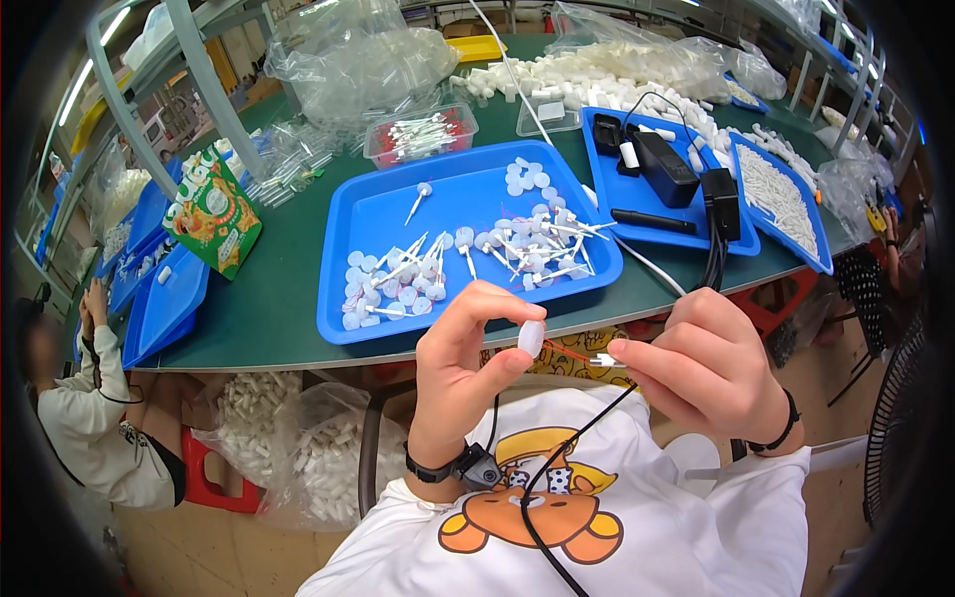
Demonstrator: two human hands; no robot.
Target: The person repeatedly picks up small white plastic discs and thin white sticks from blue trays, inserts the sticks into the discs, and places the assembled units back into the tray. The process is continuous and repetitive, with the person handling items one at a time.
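My left hand (pixel 463 363) pinches a small white oval cap (pixel 531 337) between thumb and fingers, held up in front of my chest. My right hand (pixel 708 368) grips a thin white stick piece (pixel 604 361) with a red wire running toward the cap. The two hands are close together, the stick's tip a short way from the cap. Beyond them lies a blue tray (pixel 378 219) holding several white round caps and stick pieces (pixel 497 249) scattered across it.
A second blue tray (pixel 607 189) holds black tools and adapters, with a black cable hanging off the green table (pixel 269 298). Clear bags of white parts, a small clear box (pixel 418 134), and more blue trays surround it. Another person (pixel 95 418) sits at left.
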